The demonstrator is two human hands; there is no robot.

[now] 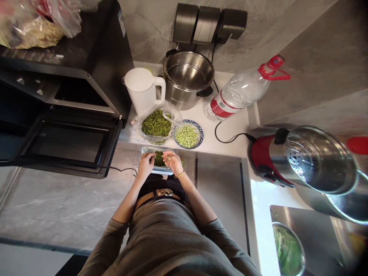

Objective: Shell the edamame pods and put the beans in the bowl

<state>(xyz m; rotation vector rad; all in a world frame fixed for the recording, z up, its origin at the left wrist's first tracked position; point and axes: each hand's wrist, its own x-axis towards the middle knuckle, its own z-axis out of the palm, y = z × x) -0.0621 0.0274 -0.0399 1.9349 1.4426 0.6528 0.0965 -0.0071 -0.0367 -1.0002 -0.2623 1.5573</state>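
Observation:
My left hand (146, 164) and my right hand (174, 164) are held close together over a light rectangular bin (162, 172) with dark green pod shells (159, 158) inside. The fingers of my left hand are pinched together; what is between them is too small to tell. My right hand is curled, with pale green beans showing at its fingers. Just beyond, on the counter, a clear plastic bag (138, 131) lies open around green bean pods (156, 123). Beside it, a blue-patterned plate (200, 129) carries shelled beans (186, 135).
A white pitcher (140, 90), a steel pot (184, 94) and a large water bottle (232, 96) stand behind. To the left, a black oven (66, 130) has its door down. At right are a red-based steamer (264, 157) and a sink (313, 230) with a bowl (289, 249).

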